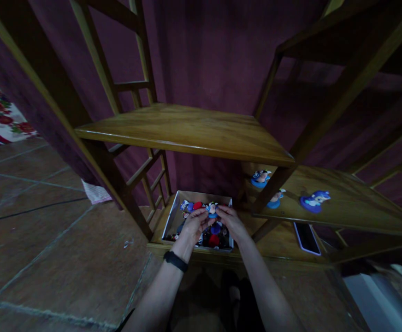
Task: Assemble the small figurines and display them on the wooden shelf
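Between the fingertips of my left hand (197, 224) and my right hand (231, 221) is a small figurine (212, 209) on a blue base. Both hands pinch it from its two sides, above an open cardboard box (171, 216). Inside the box lie several more small figurines, some with red parts, such as the red one (214, 240) near the front. My forearms and hands cover part of the box. A dark band (175, 261) is around my left wrist.
The box stands on the low board of a wooden shelf unit (183, 129). To the right, a raised shelf bears a purple-haired figurine (316, 201) and two blue-based figurines (260, 178). Below it lies a phone (307, 238). Shelf posts (280, 184) rise close on both sides.
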`<state>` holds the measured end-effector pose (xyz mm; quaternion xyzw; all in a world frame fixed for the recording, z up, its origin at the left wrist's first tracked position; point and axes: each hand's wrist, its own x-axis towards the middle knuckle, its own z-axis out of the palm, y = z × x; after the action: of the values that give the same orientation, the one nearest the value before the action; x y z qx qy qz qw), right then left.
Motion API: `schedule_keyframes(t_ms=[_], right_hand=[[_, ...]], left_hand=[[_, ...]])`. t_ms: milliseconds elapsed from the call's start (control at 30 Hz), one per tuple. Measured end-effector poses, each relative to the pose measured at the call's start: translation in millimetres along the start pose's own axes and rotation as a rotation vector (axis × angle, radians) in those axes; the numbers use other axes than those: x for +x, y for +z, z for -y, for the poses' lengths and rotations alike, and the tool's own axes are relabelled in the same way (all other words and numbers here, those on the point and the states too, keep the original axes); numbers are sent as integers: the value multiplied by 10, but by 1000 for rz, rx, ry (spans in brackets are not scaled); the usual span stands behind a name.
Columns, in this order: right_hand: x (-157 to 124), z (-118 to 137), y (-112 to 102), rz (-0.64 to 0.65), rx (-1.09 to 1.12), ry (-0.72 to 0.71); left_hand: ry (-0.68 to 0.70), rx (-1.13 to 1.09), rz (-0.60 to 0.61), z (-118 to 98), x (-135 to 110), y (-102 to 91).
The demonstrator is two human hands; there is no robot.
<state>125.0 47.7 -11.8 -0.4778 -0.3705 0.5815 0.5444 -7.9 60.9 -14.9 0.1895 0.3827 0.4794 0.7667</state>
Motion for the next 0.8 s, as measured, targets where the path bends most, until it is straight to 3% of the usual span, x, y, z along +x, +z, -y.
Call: schedule_keyframes(t_ms=[533, 800], right_hand=[[-31, 76, -15, 93, 63, 39], [-30, 56, 31, 19, 75, 27]], left_hand=[[-94, -15, 49, -45, 3, -59], [-99, -50, 37, -51, 2, -34]])
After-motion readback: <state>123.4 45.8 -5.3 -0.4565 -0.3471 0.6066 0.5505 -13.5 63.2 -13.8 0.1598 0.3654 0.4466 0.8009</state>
